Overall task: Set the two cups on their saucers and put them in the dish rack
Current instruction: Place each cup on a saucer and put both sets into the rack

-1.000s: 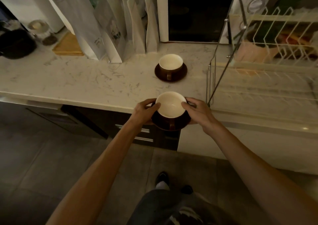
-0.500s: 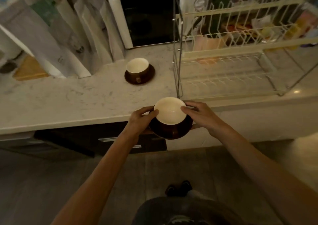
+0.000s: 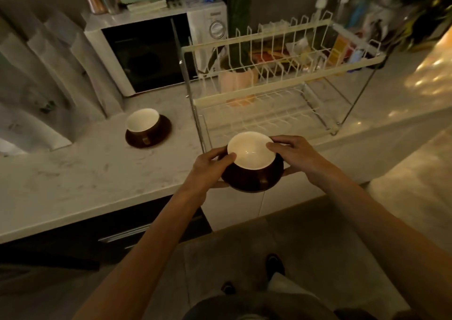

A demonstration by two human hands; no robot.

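Both hands are carrying a round, glossy cup with a cream-white interior and dark brown exterior (image 3: 250, 154), seated on a matching dark brown glazed saucer (image 3: 254, 180). The left hand (image 3: 208, 170) is curling partway closed against the cup's left side, thumb touching the rim; the right hand (image 3: 294, 154) is doing likewise on the right, fingers reaching under the saucer. Beyond the hands, the two-tier dish rack of cream-coated wire and chrome posts (image 3: 276, 85) is standing on the pale, veined marble countertop (image 3: 85, 173). Well to the left of the left hand, a second brown-and-cream cup (image 3: 143, 121) is sitting on its own dark saucer (image 3: 159, 136). Compared with half a second earlier, the held set is now lying directly before the rack's lower tier, and the rack is filling more of the view.
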